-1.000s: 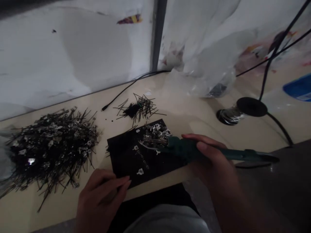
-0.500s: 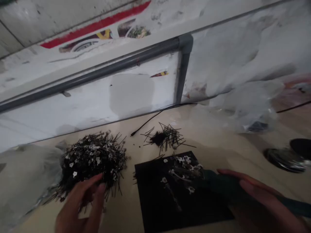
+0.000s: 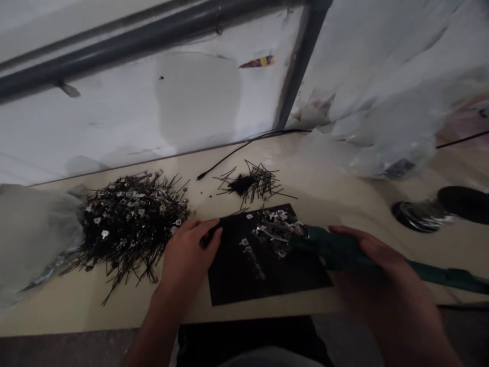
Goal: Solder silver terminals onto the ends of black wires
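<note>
My left hand (image 3: 191, 250) is at the left edge of a black sheet (image 3: 237, 283), thumb and forefinger curled around something small and dark that I cannot make out. My right hand (image 3: 385, 270) is closed around a dark green wrapped handle-like piece (image 3: 336, 247), whose long thin part runs off to the right. At the left end of that piece, a cluster of pale, flower-like bits (image 3: 277, 229) lies over the sheet. To the left of my left hand spreads a big pile of black wire stems with small pale heads (image 3: 132, 219).
A smaller heap of black wires (image 3: 260, 182) lies behind the sheet, near a thin black cable (image 3: 229, 158). A plastic bag (image 3: 34, 239) is at the left, another (image 3: 382, 145) at the back right. A dark spool (image 3: 420, 216) sits at the right. The wall closes the back.
My left hand has moved right from the pile to the sheet's left edge, its fingers drawing closer together. My right hand keeps its hold. The view has tipped downward.
</note>
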Motion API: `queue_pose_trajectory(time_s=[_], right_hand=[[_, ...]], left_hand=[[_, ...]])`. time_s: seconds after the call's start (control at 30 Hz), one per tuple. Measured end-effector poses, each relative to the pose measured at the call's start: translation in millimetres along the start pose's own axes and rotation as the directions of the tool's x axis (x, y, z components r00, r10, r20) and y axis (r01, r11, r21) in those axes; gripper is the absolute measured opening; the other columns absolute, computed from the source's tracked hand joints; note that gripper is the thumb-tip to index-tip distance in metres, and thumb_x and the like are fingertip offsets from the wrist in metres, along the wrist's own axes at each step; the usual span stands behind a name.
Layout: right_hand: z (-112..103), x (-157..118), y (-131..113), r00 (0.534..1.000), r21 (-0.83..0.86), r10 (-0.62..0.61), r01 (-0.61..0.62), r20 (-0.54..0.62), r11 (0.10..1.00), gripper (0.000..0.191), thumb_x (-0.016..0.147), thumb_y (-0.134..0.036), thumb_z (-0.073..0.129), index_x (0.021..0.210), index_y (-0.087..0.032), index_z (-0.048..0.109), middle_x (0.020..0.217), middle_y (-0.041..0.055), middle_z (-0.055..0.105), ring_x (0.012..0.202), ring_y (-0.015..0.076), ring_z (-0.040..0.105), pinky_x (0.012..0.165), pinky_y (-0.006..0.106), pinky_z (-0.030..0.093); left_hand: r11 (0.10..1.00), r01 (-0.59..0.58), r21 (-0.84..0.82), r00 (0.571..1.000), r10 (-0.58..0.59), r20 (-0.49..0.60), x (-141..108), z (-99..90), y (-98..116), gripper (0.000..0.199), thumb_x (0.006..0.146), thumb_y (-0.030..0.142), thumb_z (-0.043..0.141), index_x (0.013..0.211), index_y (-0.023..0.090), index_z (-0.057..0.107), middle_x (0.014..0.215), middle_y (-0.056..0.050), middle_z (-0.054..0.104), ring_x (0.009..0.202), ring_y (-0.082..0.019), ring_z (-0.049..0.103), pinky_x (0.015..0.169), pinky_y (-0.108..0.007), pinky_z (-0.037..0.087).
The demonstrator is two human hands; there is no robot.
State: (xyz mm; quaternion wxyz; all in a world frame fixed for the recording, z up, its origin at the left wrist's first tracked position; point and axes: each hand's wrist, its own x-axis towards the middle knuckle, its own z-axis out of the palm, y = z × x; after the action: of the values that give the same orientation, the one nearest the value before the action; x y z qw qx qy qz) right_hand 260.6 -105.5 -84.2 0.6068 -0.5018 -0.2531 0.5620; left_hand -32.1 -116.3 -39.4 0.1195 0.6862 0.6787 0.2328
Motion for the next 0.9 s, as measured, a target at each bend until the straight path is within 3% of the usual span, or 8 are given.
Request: queue_pose_trajectory(time_s=[0.1,0.17,0.33,0.43,0.67,0.77,0.9], right_hand=[[0,-1,0,0.997,0.056,0.059,-0.056,-0.058,0.997,0.023,0.079,-0.044,0.081,0.094,-0.027,0.085,0.096,0.0046,0.083,0.088,0.0209,0.08,0.083,0.031,0.067],[0,0,-2,0.998,0.049,0.065,-0.064,-0.01,0.997,0.026,0.076,-0.046,0.083,0.093,-0.026,0.085,0.09,0.0045,0.082,0.082,0.0187,0.078,0.079,0.029,0.065],[5,2,-13,0.996,0.004,0.064,-0.064,0.059,0.998,0.033,0.069,-0.05,0.09,0.091,-0.025,0.087,0.083,0.0035,0.081,0.07,0.0152,0.072,0.066,0.024,0.061],[8,1,-17,0.994,-0.005,0.063,-0.063,0.085,0.998,0.033,0.068,-0.05,0.092,0.088,-0.025,0.087,0.082,0.0026,0.081,0.074,0.0147,0.074,0.068,0.023,0.061],[10,-1,-19,0.996,0.029,0.063,-0.065,0.056,0.997,0.033,0.065,-0.05,0.094,0.086,-0.026,0.087,0.084,0.0014,0.081,0.075,0.015,0.074,0.07,0.024,0.062],[10,-1,-19,0.995,0.033,0.077,-0.08,0.069,0.996,0.036,0.064,-0.051,0.095,0.088,-0.025,0.087,0.084,0.0017,0.081,0.077,0.0149,0.075,0.072,0.023,0.062],[9,-1,-19,0.996,0.016,0.054,-0.056,0.07,0.998,0.036,0.066,-0.052,0.093,0.088,-0.024,0.087,0.085,0.0013,0.081,0.077,0.0142,0.076,0.072,0.022,0.061]], left_hand=[[1.0,0.004,-0.017,1.0,-0.004,0.004,3,0.3,3,0.016,0.099,0.022,0.069,0.102,0.026,0.084,0.079,0.001,0.068,0.068,-0.015,0.066,0.062,-0.026,0.048],[0.999,0.025,-0.037,1.0,-0.025,-0.001,3,0.5,3,0.013,0.098,0.024,0.07,0.096,0.025,0.083,0.073,0.002,0.063,0.064,-0.015,0.061,0.06,-0.026,0.044],[0.989,0.114,-0.092,0.993,-0.11,0.045,5,2.2,3,0.011,0.094,0.028,0.069,0.091,0.025,0.08,0.074,0.002,0.062,0.067,-0.017,0.058,0.064,-0.029,0.044],[0.986,0.124,-0.11,0.992,-0.12,0.042,4,-1.7,6,0.013,0.095,0.03,0.066,0.091,0.025,0.076,0.077,0.002,0.063,0.069,-0.017,0.059,0.067,-0.03,0.045],[0.993,-0.029,-0.114,1.0,0.028,-0.006,-22,-23.5,16,0.021,0.108,0.026,0.045,0.093,0.023,0.058,0.088,-0.001,0.06,0.075,-0.017,0.061,0.068,-0.031,0.046],[0.987,-0.109,-0.118,0.994,0.106,-0.033,-34,-19.4,18,0.028,0.11,0.019,0.04,0.084,0.023,0.052,0.079,0.001,0.055,0.069,-0.014,0.058,0.064,-0.028,0.044],[0.978,-0.2,-0.057,0.975,0.193,-0.11,-44,-3.7,18,0.044,0.111,0.022,0.051,0.068,0.022,0.045,0.064,0.005,0.049,0.053,-0.01,0.051,0.053,-0.027,0.039]])
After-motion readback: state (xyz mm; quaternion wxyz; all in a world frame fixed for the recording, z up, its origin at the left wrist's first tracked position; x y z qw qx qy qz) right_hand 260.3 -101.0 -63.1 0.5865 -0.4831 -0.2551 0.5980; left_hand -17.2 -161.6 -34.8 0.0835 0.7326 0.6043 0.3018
